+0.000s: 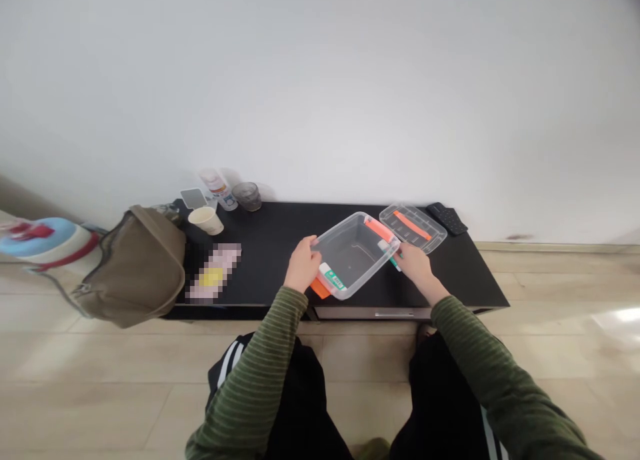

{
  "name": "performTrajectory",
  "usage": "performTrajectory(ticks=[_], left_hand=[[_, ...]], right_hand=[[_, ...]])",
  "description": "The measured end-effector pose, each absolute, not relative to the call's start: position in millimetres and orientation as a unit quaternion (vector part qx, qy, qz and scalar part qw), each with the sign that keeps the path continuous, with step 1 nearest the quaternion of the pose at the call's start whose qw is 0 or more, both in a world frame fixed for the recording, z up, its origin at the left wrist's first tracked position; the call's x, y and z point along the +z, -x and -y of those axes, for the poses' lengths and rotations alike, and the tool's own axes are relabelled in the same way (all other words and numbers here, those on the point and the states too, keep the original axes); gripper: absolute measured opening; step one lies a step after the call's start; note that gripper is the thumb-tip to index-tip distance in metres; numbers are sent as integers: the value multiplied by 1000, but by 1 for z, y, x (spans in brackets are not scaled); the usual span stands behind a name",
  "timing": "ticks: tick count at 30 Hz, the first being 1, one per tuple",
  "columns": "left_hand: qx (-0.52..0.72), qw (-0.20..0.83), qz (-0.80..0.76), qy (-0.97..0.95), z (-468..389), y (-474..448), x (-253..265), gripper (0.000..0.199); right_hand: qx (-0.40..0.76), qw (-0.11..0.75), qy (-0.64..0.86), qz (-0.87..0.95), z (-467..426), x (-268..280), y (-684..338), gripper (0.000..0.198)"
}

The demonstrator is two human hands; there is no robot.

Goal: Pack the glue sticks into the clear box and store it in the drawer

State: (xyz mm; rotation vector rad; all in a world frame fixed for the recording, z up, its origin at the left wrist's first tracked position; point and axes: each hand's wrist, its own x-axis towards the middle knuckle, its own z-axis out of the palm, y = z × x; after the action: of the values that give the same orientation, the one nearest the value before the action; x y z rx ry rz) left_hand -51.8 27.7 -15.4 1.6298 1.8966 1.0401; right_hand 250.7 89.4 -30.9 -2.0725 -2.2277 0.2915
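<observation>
Here, left grip (303, 267) and right grip (415, 263) clasping a clear box (353, 250), its green-and-white label (332, 277) too small to read

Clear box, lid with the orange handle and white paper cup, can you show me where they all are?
Clear box (353, 255), head view: on its inside bottom.
Lid (413, 226), head view: on its orange handle.
Paper cup (210, 225), head view: on its outer side.

We hold a clear plastic box (351, 252) at a slant over the black table (273, 247). Its open top faces us. We see orange flaps (379, 229) at two ends and a green-and-white patch (333, 277) near one.
</observation>
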Motion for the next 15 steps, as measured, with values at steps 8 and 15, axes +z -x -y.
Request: performTrajectory(ticks=[8,15], left_hand=[[375,216,-684,-587,-25,53,-10,42],[377,221,-680,-589,-25,54,-9,43]], right_hand=[[97,-77,659,742,-94,-37,-232,42],[116,-68,651,747,-96,-41,-223,42]])
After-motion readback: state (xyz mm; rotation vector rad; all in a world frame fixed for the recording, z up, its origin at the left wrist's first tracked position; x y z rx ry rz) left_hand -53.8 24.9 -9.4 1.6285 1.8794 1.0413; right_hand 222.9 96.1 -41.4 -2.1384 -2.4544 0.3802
